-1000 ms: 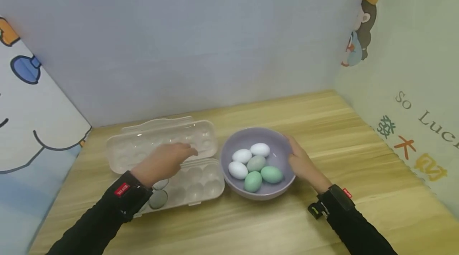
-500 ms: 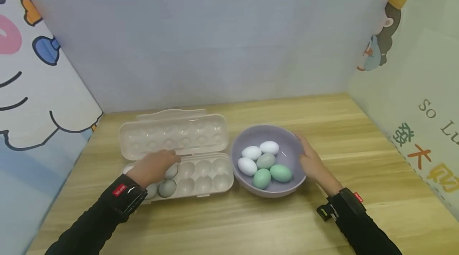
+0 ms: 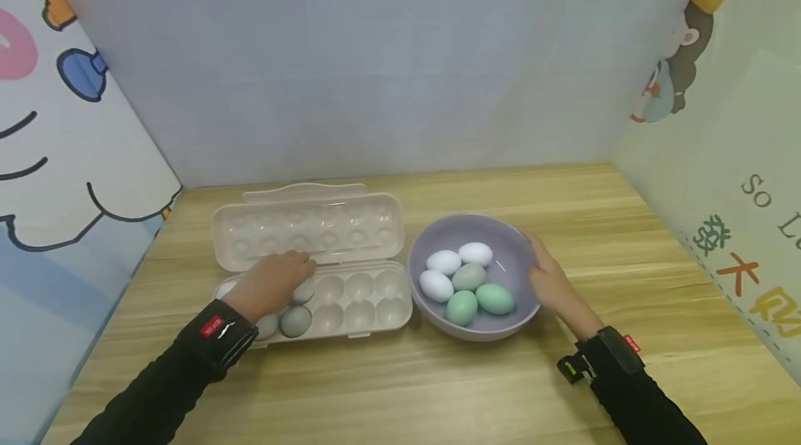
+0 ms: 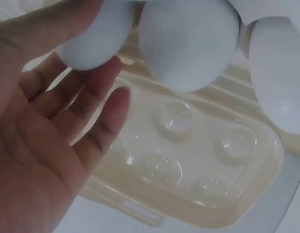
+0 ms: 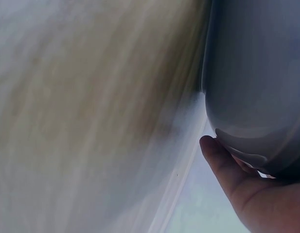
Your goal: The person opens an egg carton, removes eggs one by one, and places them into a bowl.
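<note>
My left hand (image 3: 272, 284) is over the clear plastic egg carton (image 3: 359, 295), its thumb and fingers around a pale egg (image 4: 98, 36) in the back row. More eggs sit beside it at the carton's left end, among them a grey-green egg (image 3: 296, 321) in the front row; the hand partly hides others. My right hand (image 3: 555, 285) grips the right side of the purple bowl (image 3: 516, 250) at its rim. Inside the bowl lie three white eggs (image 3: 436, 286), a grey-green egg (image 3: 469, 277) and two green eggs (image 3: 496, 299).
The carton's lid (image 3: 306, 229) lies folded back behind the cups. Carton and bowl stand side by side on a wooden table (image 3: 400, 389). A plain wall (image 3: 388, 83) rises at the back, with printed panels left and right.
My left hand has moved from above the carton's middle down and left onto its back row, where it holds the egg. The right hand stays on the bowl. The head view has shifted.
</note>
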A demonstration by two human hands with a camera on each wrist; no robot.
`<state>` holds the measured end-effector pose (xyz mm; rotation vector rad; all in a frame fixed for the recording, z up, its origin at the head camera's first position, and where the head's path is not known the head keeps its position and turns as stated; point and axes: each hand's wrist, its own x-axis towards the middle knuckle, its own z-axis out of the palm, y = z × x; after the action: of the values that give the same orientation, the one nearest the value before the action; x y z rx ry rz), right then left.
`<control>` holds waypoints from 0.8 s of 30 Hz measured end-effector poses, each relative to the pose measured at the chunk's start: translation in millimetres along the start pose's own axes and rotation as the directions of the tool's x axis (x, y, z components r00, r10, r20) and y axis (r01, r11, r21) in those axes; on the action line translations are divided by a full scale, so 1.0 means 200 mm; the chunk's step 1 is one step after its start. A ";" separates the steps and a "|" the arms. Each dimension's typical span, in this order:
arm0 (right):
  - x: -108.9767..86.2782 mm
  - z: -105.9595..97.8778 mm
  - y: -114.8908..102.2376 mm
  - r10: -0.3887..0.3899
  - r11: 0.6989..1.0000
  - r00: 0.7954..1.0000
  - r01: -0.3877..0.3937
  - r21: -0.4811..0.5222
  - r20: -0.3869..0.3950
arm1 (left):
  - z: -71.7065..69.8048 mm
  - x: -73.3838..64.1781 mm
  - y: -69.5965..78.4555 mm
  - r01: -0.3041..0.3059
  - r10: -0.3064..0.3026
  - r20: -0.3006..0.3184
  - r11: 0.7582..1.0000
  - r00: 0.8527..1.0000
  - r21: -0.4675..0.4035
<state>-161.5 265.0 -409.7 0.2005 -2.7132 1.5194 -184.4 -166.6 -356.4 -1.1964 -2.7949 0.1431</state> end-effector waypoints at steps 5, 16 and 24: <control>0.00 0.00 0.01 0.008 1.000 1.000 -0.008 0.000 0.005 | -0.07 0.01 0.01 0.007 -0.010 -0.064 0.998 0.998 -0.056; 0.00 -0.01 -0.01 -0.006 0.999 1.000 0.005 0.047 0.010 | -0.25 0.19 0.24 -0.261 0.176 -0.447 0.956 0.877 -0.135; -0.01 0.00 -0.02 0.007 0.998 1.000 -0.007 0.059 0.006 | -0.29 0.28 0.39 -0.356 0.238 -0.466 0.917 0.852 -0.182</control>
<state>-159.5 263.2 -406.0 0.1974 -2.6779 1.6050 -160.2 -70.4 -305.2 -1.4996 -2.2689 -0.4384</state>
